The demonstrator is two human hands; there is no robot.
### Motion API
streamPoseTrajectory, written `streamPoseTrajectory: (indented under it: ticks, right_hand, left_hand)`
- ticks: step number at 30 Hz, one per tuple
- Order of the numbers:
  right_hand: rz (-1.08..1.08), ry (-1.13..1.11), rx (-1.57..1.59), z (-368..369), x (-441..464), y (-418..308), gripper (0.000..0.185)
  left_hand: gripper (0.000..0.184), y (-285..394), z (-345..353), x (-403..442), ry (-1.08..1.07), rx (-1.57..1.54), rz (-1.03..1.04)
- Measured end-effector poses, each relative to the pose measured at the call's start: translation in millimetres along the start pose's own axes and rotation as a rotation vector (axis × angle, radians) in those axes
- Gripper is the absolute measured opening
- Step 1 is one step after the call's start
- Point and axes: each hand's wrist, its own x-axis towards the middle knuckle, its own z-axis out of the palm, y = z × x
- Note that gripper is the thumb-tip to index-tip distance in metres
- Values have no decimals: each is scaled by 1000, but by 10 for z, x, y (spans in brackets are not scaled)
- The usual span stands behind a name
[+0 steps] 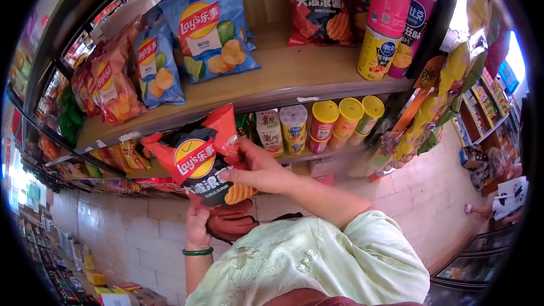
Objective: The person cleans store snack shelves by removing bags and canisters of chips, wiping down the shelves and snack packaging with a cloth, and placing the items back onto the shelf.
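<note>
A red and black bag of Lay's potato chips (pixel 195 161) is held in front of the lower shelf, tilted, its printed front towards me. My right hand (pixel 258 170) grips its right side, the thumb lying across the front. At the bag's bottom edge is my left hand (pixel 198 224), closed, with a green bangle on the wrist; its fingertips are partly hidden behind the bag. Beside the left hand hangs a reddish-brown padded item (pixel 231 221) with a black edge, whose kind I cannot make out.
The wooden shelf (pixel 283 76) bears blue Lay's bags (pixel 212 28), orange-red bags (pixel 113 85), another red and black bag (pixel 320 8) and chip canisters (pixel 378 51). Several canisters (pixel 348 118) stand on the lower shelf. Hanging packets (pixel 425 119) line the shelf's right side, above a tiled floor (pixel 396 187).
</note>
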Motion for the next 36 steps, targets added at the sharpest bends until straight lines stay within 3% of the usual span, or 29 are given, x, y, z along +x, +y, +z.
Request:
streamPoseTrajectory:
  ticks: [2, 3, 6, 12, 14, 15, 18, 22, 26, 30, 32, 36]
  right_hand:
    - [-30, -100, -52, 71, 32, -2, 62]
    - [53, -117, -310, 63, 48, -15, 73]
    - [71, -198, -396, 257, 137, -155, 80]
    - [-19, -164, -659, 863, 469, 96, 87]
    - [79, -195, -504, 1104, 627, 38, 85]
    - [-50, -183, -435, 1167, 738, 204, 84]
    - [31, -138, -198, 1420, 946, 232, 83]
    - [62, -24, -55, 1692, 1221, 155, 76]
    - [26, -3, -136, 1946, 1506, -47, 72]
    - [-244, -55, -330, 2097, 2201, -52, 71]
    - [-520, -70, -416, 2193, 2627, 16, 77]
    - [-481, 212, -769, 2541, 3027, 97, 74]
  left_hand:
    - [46, 113, 4, 6, 0, -99, 41]
    - [45, 134, -42, 10, 7, -111, 43]
    - [46, 167, -287, 36, 3, -153, 92]
    - [53, 493, -849, 53, 23, -136, 159]
    - [58, 648, -1006, 31, 23, -133, 228]
    - [64, 726, -1078, 23, 4, -153, 237]
    - [69, 821, -1448, 72, -43, -177, 279]
    - [51, 864, -1958, 76, -13, -174, 174]
    - [48, 1013, -2060, 134, -21, -83, 175]
    - [43, 983, -2253, 100, 85, -106, 134]
    - [41, 970, -2326, 57, 102, -93, 133]
    - [40, 941, -2445, -101, 118, -123, 76]
